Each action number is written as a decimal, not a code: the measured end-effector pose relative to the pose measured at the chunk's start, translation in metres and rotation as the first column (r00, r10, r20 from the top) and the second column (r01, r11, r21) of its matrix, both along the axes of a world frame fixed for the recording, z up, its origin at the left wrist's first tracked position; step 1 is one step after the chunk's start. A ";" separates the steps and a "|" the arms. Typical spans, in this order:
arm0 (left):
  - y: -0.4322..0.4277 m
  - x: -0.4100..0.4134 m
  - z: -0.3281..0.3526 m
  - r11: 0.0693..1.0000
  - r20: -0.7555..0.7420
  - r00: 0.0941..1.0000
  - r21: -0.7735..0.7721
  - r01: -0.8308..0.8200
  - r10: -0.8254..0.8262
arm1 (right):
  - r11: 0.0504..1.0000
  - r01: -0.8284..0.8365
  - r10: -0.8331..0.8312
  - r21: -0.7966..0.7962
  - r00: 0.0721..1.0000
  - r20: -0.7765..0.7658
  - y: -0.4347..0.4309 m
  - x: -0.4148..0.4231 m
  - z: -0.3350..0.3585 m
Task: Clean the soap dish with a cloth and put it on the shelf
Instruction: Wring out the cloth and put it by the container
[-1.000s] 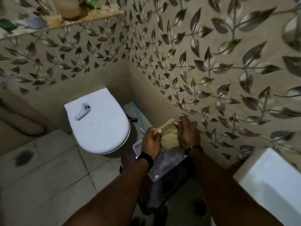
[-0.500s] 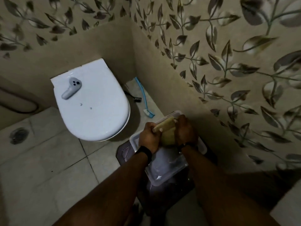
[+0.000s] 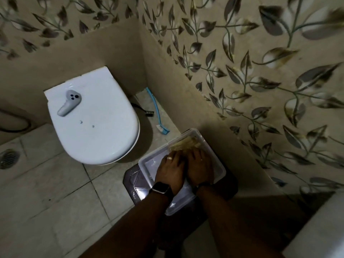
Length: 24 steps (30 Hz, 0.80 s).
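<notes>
Risk first, near to far. Both forearms reach down and fwd from the near edge into a shallow translucent tray (image 3: 147, 164), which sits on a dark stool (image 3: 133, 181). The tray overhangs the stool at its near corner, so I judge that hard downward pressing at that end could tip it or slide it off. A wet-looking sheen on the tray floor suggests water could slop onto the floor tiles (image 3: 61, 198) and leave them slippery; can't confirm it's water.

Left hand (image 3: 170, 171): palm down, fingers pointing far, ring visible, smartwatch (image 3: 161, 187) on the wrist. Right hand (image 3: 200, 169): palm down just beside it, the two touching or nearly so, dark band at the wrist. Both press flat on the yellowish cloth (image 3: 184, 144), whose bunched far end shows beyond the fingertips. Pressing, not clenching, as far as I can see; fingertips blurred, so whether either hand actually pinches the cloth I can't tell.

Soap dish: I can't pick it out. Could be under the hands or cloth, or the tray may be it. No shelf in view.

Further off, left: closed toilet lid (image 3: 100, 131) w/ a grey controller (image 3: 68, 102) lying on it. Blue brush (image 3: 155, 112) on the floor btwn toilet and wall. If the tray slides far-left, it heads toward that brush.
</notes>
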State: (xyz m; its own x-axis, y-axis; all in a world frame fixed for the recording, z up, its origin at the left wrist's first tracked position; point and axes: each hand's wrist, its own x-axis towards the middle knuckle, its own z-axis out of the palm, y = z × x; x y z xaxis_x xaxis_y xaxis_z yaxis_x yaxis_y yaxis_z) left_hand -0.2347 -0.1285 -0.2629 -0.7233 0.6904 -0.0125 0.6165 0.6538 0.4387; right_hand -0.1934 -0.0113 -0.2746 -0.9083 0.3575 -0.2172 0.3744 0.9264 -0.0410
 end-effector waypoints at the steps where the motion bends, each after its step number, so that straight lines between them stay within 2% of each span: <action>1: 0.001 0.001 -0.003 0.999 0.004 1.000 -0.039 0.024 -0.024 | 1.000 0.014 -0.014 -0.002 0.999 0.052 -0.002 0.001 -0.004; 3: -0.001 0.003 -0.009 0.992 0.047 0.998 -0.120 0.047 -0.041 | 0.998 0.014 -0.008 -0.067 0.996 0.087 0.000 0.003 -0.013; 6: -0.004 0.005 -0.015 0.986 0.063 0.997 -0.156 0.056 -0.046 | 0.992 -0.006 0.023 -0.124 0.991 0.133 0.007 0.002 -0.018; 12: -0.006 0.005 -0.017 0.980 0.065 0.993 -0.170 0.106 -0.096 | 0.991 -0.040 0.067 -0.129 0.975 0.212 0.014 0.002 -0.014; 24: -0.006 0.001 -0.014 0.960 0.096 0.987 -0.236 0.149 -0.130 | 0.984 -0.029 0.069 -0.174 0.972 0.224 0.018 0.002 -0.025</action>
